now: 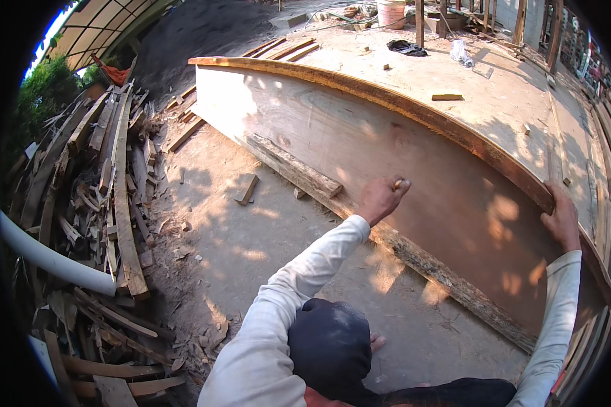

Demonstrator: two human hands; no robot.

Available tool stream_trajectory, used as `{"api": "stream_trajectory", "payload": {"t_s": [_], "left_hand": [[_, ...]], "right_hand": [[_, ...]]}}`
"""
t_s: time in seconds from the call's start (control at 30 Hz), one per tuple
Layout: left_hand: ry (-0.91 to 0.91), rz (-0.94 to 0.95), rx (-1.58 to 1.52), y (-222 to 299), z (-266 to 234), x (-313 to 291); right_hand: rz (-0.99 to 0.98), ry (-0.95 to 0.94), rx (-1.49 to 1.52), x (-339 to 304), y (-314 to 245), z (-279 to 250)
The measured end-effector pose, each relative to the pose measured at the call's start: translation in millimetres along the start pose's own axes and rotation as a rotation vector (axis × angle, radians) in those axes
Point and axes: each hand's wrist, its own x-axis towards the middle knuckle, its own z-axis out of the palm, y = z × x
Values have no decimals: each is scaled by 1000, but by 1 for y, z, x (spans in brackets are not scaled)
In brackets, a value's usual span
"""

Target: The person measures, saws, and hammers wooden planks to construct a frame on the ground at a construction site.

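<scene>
A long plywood panel (pixel 360 146) stands tilted on its long edge in front of me, with a brown timber strip (pixel 360 85) along its top. My left hand (pixel 381 198) is closed in front of the panel's face, thumb uppermost; what its fingers pinch is too small to make out. At the panel's right end my right hand (pixel 561 216) wraps over the timber strip and grips it. Rough timber lengths (pixel 448 278) lie along the panel's lower edge, a shorter timber piece (pixel 295 165) among them.
A heap of scrap wood (pixel 119 197) fills the left side, beside a white pipe (pixel 58 256). A small wood block (pixel 246 189) lies on the concrete ground. Beyond the panel are a bucket (pixel 391 13), a black plastic bag (pixel 406 47) and upright posts (pixel 419 24).
</scene>
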Motion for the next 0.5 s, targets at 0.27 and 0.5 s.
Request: {"api": "stream_trajectory", "payload": {"t_s": [0.27, 0.5], "left_hand": [[-153, 441, 305, -45, 97, -94], [-306, 315, 376, -49, 88, -118]], "right_hand": [[250, -89, -55, 65, 63, 78], [224, -384, 326, 15, 49, 142]]}}
